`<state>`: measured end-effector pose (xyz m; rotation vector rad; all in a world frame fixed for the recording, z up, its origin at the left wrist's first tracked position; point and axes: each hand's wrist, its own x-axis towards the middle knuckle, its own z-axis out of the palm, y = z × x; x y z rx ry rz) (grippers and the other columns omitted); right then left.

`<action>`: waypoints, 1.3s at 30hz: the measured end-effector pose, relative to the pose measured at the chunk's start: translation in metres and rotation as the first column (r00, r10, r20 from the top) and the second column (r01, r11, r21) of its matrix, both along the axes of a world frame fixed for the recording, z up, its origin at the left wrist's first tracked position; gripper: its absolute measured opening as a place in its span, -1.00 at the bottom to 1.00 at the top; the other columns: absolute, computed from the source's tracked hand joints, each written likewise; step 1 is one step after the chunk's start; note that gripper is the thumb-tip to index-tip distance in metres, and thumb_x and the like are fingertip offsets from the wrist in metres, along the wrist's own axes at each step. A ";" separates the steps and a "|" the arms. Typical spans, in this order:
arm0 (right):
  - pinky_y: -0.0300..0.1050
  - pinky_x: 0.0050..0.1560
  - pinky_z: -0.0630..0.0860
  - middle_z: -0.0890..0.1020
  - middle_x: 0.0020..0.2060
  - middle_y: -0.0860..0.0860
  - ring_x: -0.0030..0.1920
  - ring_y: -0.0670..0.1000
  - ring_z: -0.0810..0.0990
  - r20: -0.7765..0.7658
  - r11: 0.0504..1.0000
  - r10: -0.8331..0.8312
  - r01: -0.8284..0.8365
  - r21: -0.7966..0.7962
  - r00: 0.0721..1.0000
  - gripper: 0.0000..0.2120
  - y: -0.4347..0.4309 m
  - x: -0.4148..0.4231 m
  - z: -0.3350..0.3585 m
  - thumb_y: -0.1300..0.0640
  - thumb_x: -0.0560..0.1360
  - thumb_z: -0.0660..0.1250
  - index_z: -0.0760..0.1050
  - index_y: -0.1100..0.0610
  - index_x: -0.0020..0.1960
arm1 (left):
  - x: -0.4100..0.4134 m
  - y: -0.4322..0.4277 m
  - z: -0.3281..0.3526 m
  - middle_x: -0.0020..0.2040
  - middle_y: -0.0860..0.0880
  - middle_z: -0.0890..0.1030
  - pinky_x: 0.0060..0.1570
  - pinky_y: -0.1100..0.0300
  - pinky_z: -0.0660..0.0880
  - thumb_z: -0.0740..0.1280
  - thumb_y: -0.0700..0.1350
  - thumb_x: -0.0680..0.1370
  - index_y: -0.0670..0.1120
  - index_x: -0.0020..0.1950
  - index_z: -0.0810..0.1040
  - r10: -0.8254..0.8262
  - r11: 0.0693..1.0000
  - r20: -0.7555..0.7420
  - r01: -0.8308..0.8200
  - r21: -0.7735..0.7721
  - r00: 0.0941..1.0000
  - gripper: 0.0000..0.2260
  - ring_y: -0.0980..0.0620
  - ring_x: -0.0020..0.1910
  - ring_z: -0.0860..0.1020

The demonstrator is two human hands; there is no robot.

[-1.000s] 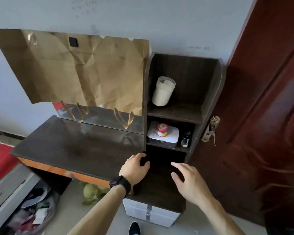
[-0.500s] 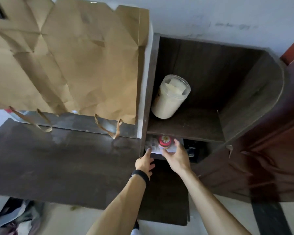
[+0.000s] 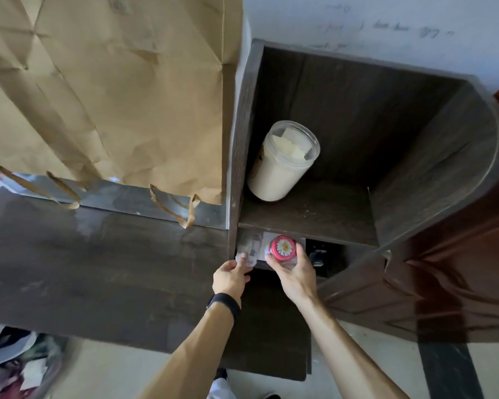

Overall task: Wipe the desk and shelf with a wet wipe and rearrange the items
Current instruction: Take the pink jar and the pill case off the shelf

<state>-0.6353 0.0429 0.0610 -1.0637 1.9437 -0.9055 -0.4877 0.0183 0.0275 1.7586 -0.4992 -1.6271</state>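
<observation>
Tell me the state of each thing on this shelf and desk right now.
Big jar: upright on the upper shelf.
Small jar: red lid on, gripped by right hand.
White pack: lying flat, corner pinched by left hand.
Paper bag: flattened, hanging over the mirror.

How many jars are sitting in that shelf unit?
2. A large white jar stands on the upper shelf; a small red-lidded jar sits in the compartment below, gripped by the right hand. That lower compartment is mostly hidden, so more may be there.
</observation>
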 end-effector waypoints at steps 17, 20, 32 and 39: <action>-0.39 -0.03 0.48 0.60 0.04 -0.14 0.03 -0.12 0.60 0.110 0.931 -0.062 0.018 0.364 0.992 -0.38 0.202 -0.046 -0.126 -0.16 0.31 0.59 0.44 -0.07 0.28 | 0.008 0.080 -0.082 -0.26 0.02 0.68 -0.27 0.17 0.56 0.29 0.20 0.59 0.04 -0.11 0.67 -0.709 0.671 0.464 0.711 0.209 0.532 -0.71 0.10 -0.37 0.58; -0.35 -0.02 0.48 0.61 0.02 -0.13 0.00 -0.10 0.59 0.097 0.915 -0.065 0.021 0.403 0.993 -0.36 0.205 -0.039 -0.151 -0.18 0.29 0.59 0.45 -0.06 0.29 | -0.008 0.065 -0.108 -0.15 -0.03 0.70 -0.12 0.12 0.58 0.26 0.16 0.62 0.05 0.08 0.68 -0.703 0.661 0.515 0.717 0.220 0.490 -0.73 -0.03 -0.19 0.65; -0.27 0.06 0.49 0.62 0.11 -0.03 0.05 -0.06 0.59 0.017 0.954 -0.049 0.042 0.298 0.999 -0.37 0.162 -0.007 -0.219 -0.11 0.34 0.58 0.46 0.04 0.32 | -0.013 0.013 -0.193 0.08 -0.11 0.69 0.11 0.04 0.57 0.30 0.05 0.63 -0.02 0.28 0.62 -0.634 0.732 0.489 0.669 0.127 0.600 -0.71 -0.14 0.02 0.66; -0.29 0.09 0.54 0.57 0.19 0.03 0.07 -0.03 0.63 0.014 0.972 -0.046 0.041 0.230 0.999 -0.31 0.143 0.010 -0.256 -0.07 0.33 0.60 0.44 0.07 0.37 | -0.018 0.006 -0.226 0.09 -0.08 0.69 0.08 0.19 0.51 0.35 -0.03 0.61 -0.11 0.23 0.65 -0.557 0.773 0.532 0.632 0.053 0.638 -0.75 -0.05 0.10 0.63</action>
